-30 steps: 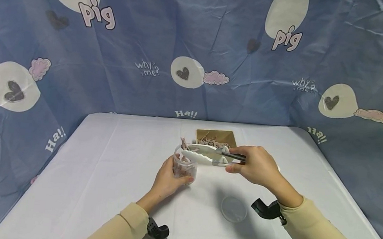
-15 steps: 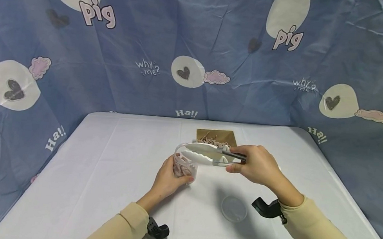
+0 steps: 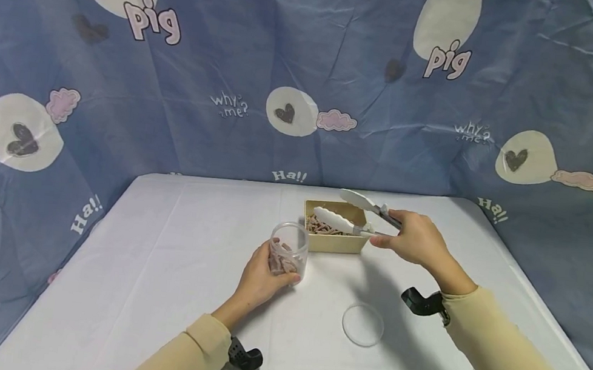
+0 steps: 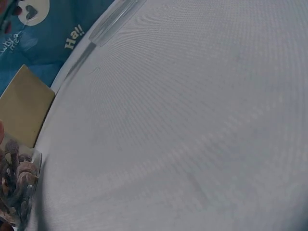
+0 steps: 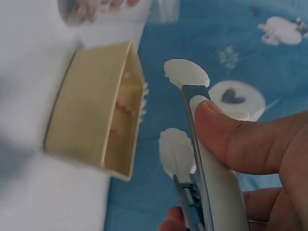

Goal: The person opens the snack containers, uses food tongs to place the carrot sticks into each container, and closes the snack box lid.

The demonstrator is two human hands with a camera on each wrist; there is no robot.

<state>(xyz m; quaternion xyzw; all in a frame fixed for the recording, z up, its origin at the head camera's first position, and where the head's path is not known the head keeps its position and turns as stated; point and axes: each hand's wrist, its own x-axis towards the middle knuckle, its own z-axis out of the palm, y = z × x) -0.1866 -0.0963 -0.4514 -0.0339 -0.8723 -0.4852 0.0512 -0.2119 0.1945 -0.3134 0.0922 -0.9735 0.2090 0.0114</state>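
Observation:
A clear plastic jar (image 3: 296,247) with several pinkish-brown strip-like pieces in its lower part stands on the table, tilted slightly. My left hand (image 3: 257,281) grips it round the side, thumb at the front. My right hand (image 3: 413,238) holds kitchen tongs (image 3: 332,220) by the handles. Their white scalloped tips are spread apart with nothing between them. In the head view the near tip overlaps a tan rectangular box (image 3: 336,244), which holds more brownish pieces (image 3: 319,226). In the right wrist view, my thumb (image 5: 216,130) lies along one tong handle.
A round clear lid (image 3: 343,324) lies flat on the white table (image 3: 202,241), nearer me and right of the jar. The tan box stands just behind the jar. A blue printed cloth (image 3: 214,139) hangs behind the table.
Brown pieces held in the tongs over the jar have dropped in. The tongs have since moved back and right to the box, spreading wider. The left hand and jar have stayed put.

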